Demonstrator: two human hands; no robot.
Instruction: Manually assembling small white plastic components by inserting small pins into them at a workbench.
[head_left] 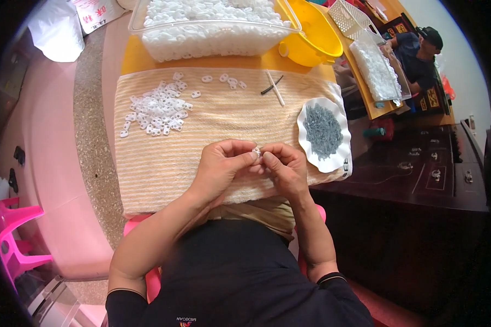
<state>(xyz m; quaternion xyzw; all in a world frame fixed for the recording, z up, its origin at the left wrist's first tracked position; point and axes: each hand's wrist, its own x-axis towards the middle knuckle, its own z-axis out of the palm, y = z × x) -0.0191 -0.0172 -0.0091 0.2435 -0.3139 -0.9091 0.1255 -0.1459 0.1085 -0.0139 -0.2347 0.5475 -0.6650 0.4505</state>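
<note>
Close together above the near part of a striped towel, my two hands pinch a small white plastic piece. The thumb and fingertips of my left hand grip it from one side. My right hand closes on it from the other, and the fingers hide most of it. Beyond my left hand lies a heap of small white plastic pieces with two holes. To the right, a white wavy-edged plate holds many thin grey translucent pieces. A white stick crosses a black one on the towel.
A clear plastic bin full of white pieces stands at the table's far edge, beside a yellow basin. At the right, another person sits by a second bin. A pink stool stands left; dark drawers flank me.
</note>
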